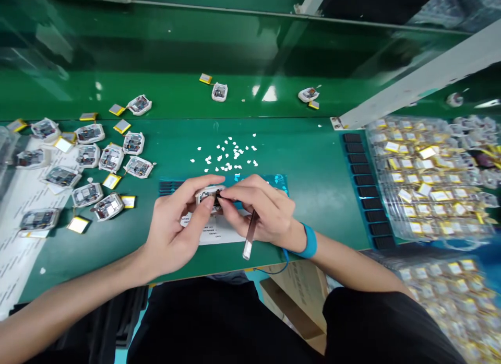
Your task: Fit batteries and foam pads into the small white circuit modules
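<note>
My left hand (174,225) is closed around a small white device housing (203,194) with electronics inside, held above the near part of the bench. My right hand (260,204) has metal tweezers (249,237) tucked in it, their broad end pointing down toward me. Its thumb and index finger pinch at a small black part (217,198) on the housing; the fingers hide most of that part. Beneath both hands lie a printed white sheet (209,234) and a blue strip (279,182). A blue wristband (310,241) circles my right wrist.
Several open white housings (110,158) with yellow-edged battery cells lie at left. Small white stickers or pieces (236,154) are scattered ahead of my hands. At right are a row of black pieces (364,179) and a clear tray (385,197) of batteries. A white post (415,69) rises behind.
</note>
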Demonstrator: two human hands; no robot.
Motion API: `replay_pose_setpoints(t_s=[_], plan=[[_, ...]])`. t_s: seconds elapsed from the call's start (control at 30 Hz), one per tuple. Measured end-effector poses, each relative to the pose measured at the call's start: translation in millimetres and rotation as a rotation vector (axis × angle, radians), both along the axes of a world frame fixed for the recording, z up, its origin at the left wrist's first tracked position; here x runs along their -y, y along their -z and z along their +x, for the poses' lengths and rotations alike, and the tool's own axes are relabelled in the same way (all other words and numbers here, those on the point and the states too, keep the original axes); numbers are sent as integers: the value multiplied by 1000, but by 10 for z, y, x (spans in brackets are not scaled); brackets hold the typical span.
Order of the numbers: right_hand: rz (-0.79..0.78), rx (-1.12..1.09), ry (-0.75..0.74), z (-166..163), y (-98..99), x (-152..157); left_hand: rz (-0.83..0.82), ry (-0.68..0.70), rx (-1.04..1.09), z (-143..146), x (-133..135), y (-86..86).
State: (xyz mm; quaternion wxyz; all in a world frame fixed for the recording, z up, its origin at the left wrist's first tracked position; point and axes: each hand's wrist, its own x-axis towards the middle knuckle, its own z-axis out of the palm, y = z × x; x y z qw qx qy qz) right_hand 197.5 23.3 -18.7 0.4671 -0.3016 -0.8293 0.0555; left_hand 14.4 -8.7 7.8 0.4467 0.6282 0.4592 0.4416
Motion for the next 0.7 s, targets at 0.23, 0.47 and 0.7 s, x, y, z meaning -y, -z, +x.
replay_pose_setpoints(t_s=[0.23,0.47,0.7], plan=[[-88,-33,-64,-22,79,-72,52,-93,-69,-17,-38,71],[-321,-146,-166,-19,66,-115,-36,-113,11,-43,-74,134],[-188,-24,-142,47,6,-100,18,-24,-93,-45,-89,69]])
